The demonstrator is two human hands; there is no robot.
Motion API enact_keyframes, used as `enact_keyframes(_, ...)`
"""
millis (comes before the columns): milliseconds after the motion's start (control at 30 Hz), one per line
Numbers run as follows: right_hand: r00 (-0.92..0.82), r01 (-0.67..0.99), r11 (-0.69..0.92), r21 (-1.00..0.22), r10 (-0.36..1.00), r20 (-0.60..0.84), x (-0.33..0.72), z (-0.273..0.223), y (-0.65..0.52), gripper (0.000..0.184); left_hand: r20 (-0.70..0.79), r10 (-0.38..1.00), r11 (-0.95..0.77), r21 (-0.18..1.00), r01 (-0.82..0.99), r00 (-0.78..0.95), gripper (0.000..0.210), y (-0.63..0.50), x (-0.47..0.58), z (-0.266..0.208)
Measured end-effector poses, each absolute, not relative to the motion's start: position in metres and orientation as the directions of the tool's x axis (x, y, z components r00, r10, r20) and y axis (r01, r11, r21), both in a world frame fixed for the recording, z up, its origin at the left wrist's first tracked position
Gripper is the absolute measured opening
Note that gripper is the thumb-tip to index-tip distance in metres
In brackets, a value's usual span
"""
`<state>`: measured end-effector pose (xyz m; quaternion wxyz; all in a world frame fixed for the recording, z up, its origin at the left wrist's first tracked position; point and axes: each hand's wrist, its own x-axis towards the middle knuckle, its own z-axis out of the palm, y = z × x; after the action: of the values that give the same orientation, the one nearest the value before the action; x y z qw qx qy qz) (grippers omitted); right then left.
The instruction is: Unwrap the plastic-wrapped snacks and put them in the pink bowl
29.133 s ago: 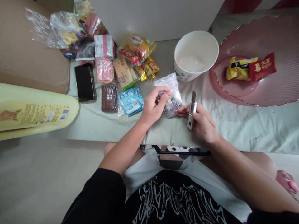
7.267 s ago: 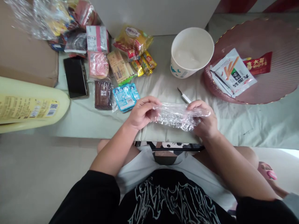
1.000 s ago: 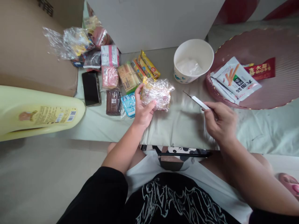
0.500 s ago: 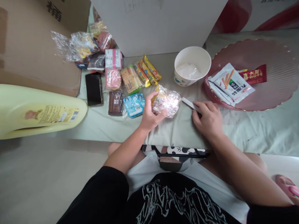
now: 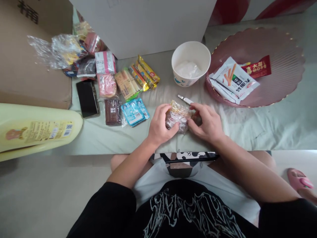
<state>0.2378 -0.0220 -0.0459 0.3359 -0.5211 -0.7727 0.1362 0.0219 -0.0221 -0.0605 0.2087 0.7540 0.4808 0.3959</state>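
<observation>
A bundle wrapped in clear plastic film (image 5: 178, 117) rests on the cloth in front of me. My left hand (image 5: 160, 125) grips its left side, thumb along the near edge and fingers around the back. From the right, my right hand (image 5: 207, 121) holds the bundle's other side with thumb and curled fingers. Just behind the bundle lies a small white-handled tool, apparently a knife (image 5: 185, 99), its near end by my right fingertips; I cannot tell if they touch it. The film is crinkled and shiny, and what it wraps is hard to make out.
Left are blue packets (image 5: 134, 112), a brown packet (image 5: 113, 111), yellow snack packs (image 5: 146, 73) and a phone (image 5: 88, 98). Behind stands a paper tub (image 5: 190, 79) with white plastic inside. A pink tray (image 5: 282, 79) holds snack packets (image 5: 235, 79). A yellow jug (image 5: 39, 129) stands far left.
My right hand has let go of the white-handled tool and moved left onto the wrapped bundle. The bundle sits nearer me, now between both hands. The whole view has shifted slightly.
</observation>
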Motion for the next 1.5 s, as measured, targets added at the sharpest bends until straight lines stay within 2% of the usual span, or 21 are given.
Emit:
enact_keyframes(167,-0.187,0.708,0.303,-0.638,0.952,0.244,0.241,-0.044,-0.02,0.033,0.478,0.841,-0.528,0.623,0.577,0.253,0.045,-0.028,0.029,-0.062)
enact_keyframes(233,-0.196,0.68,0.309,-0.665,0.951,0.241,0.243,-0.043,-0.019,0.025,0.5,0.818,-0.561,0.581,0.59,0.286,0.045,-0.028,0.029,-0.062)
enact_keyframes(300,-0.198,0.654,0.327,-0.682,0.944,0.263,0.244,-0.04,-0.018,0.017,0.509,0.787,-0.605,0.531,0.594,0.347,0.054,-0.028,0.03,-0.062)
enact_keyframes(367,-0.182,0.634,0.34,-0.695,0.939,0.293,0.243,-0.035,-0.018,0.016,0.501,0.77,-0.629,0.491,0.602,0.396,0.065,-0.029,0.032,-0.061)
enact_keyframes(433,-0.147,0.602,0.327,-0.729,0.942,0.301,0.241,-0.029,-0.019,0.017,0.476,0.778,-0.621,0.48,0.62,0.41,0.066,-0.03,0.034,-0.062)
enact_keyframes(500,-0.105,0.527,0.278,-0.803,0.959,0.263,0.238,-0.026,-0.018,0.015,0.446,0.797,-0.599,0.5,0.626,0.407,0.063,-0.031,0.036,-0.062)
enact_keyframes(633,-0.057,0.231,0.13,-0.964,0.991,0.12,0.232,-0.029,-0.014,0.012,0.471,0.796,-0.603,0.55,0.578,0.381,0.063,-0.032,0.039,-0.061)
enact_keyframes(700,-0.065,0.152,0.13,-0.98,0.991,0.121,0.231,-0.032,-0.012,0.016,0.499,0.8,-0.593,0.579,0.559,0.333,0.047,-0.032,0.04,-0.059)
enact_keyframes(800,-0.089,0.243,0.252,-0.937,0.967,0.237,0.233,-0.031,-0.013,0.018,0.426,0.888,-0.448,0.719,0.532,0.171,0.012,-0.031,0.038,-0.061)
enact_keyframes(900,-0.213,0.419,0.389,-0.82,0.921,0.328,0.237,-0.027,-0.018,0.025,0.289,0.957,-0.254,0.88,0.402,-0.028,0.017,-0.026,0.033,-0.068)
enact_keyframes(967,-0.321,0.445,0.493,-0.748,0.867,0.38,0.237,-0.029,-0.021,0.037,0.225,0.97,-0.187,0.931,0.314,-0.089,0.025,-0.022,0.029,-0.073)
enact_keyframes(1100,-0.467,0.411,0.635,-0.654,0.763,0.447,0.234,-0.04,-0.024,0.053,0.202,0.966,-0.162,0.96,0.228,-0.163,0.032,-0.013,0.023,-0.074)
enact_keyframes(1200,-0.48,0.457,0.663,-0.593,0.745,0.463,0.233,-0.047,-0.024,0.047,0.178,0.961,-0.155,0.98,0.123,-0.209,0.023,-0.011,0.02,-0.068)
enact_keyframes(1300,-0.489,0.495,0.684,-0.535,0.729,0.479,0.233,-0.048,-0.022,0.036,0.145,0.976,-0.142,0.989,0.033,-0.165,0.018,-0.011,0.016,-0.062)
enact_keyframes(1500,-0.478,0.52,0.699,-0.491,0.714,0.511,0.23,-0.04,-0.022,0.026,0.169,0.983,-0.154,0.971,0.182,-0.073,0.033,-0.009,0.009,-0.053)
